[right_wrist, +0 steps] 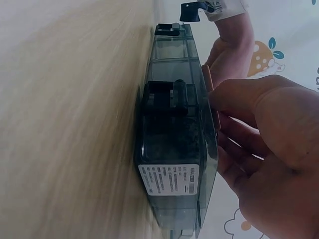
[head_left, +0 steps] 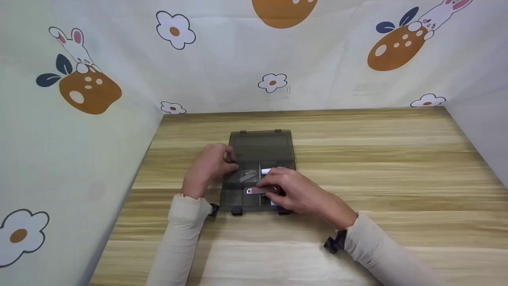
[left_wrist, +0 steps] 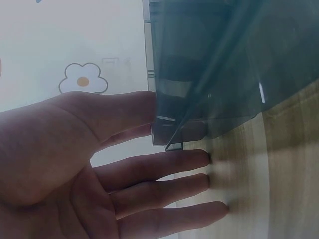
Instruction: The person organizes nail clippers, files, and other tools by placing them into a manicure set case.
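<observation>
A dark translucent compartment box (head_left: 262,147) lies on the table with its lid folded back to the far side. My left hand (head_left: 210,169) grips its left edge near the hinge between thumb and index finger; the other fingers (left_wrist: 154,194) extend along the outside. Over the front compartments, my right hand (head_left: 297,190) pinches a slim silver-brown metal piece (head_left: 254,191) with a rounded end and a small hole. Its exact kind is unclear. A white object (head_left: 266,171) sits in a right compartment, partly hidden by the right hand. A clear strip (head_left: 248,176) shows in the middle.
Black latches (head_left: 237,211) line the box's front edge, and a white printed label (right_wrist: 169,179) is on its side. The wood-grain table (head_left: 377,159) extends around the box. A patterned cloth (head_left: 222,63) hangs behind the table and along its sides.
</observation>
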The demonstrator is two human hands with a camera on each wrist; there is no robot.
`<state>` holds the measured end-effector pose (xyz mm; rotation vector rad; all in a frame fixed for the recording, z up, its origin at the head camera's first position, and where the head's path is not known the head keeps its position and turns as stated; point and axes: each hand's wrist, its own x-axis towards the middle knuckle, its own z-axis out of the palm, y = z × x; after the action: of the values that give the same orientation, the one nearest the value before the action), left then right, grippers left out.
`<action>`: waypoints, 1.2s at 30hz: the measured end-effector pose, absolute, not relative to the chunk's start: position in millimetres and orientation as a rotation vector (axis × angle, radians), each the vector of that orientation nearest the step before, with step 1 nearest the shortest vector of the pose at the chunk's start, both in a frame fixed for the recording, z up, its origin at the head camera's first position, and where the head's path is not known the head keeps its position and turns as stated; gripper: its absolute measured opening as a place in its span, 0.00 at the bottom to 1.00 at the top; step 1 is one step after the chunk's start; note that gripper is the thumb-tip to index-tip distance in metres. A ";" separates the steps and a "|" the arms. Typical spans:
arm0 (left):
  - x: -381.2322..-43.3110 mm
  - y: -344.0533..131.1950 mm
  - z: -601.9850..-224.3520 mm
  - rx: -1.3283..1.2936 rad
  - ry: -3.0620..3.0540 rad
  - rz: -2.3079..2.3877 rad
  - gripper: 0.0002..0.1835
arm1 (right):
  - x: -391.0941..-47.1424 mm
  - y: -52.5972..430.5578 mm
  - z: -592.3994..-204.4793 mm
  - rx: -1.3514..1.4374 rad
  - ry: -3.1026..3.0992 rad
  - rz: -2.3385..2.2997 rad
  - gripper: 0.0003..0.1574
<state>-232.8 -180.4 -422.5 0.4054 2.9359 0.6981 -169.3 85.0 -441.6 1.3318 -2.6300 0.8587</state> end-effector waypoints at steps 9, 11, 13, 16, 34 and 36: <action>-233.2 -181.1 -422.9 0.408 2.946 0.688 0.07 | -166.7 72.1 -440.7 1.342 -2.616 0.841 0.15; -233.1 -180.9 -422.7 0.405 2.946 0.693 0.07 | -166.5 69.0 -440.8 1.348 -2.610 0.843 0.15; -233.1 -180.7 -422.5 0.405 2.945 0.698 0.07 | -166.4 66.1 -441.0 1.355 -2.601 0.849 0.15; -233.0 -180.3 -422.3 0.391 2.939 0.702 0.07 | -166.7 62.4 -440.9 1.363 -2.594 0.856 0.16; -232.1 -180.7 -421.5 0.391 2.925 0.712 0.06 | -171.8 47.5 -444.6 1.424 -2.557 0.892 0.13; -232.0 -180.5 -421.3 0.397 2.928 0.711 0.06 | -172.0 48.2 -445.1 1.424 -2.567 0.909 0.13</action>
<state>-232.0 -180.5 -421.3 0.3971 2.9279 0.7106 -172.0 48.2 -445.1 1.4235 -2.5669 0.9086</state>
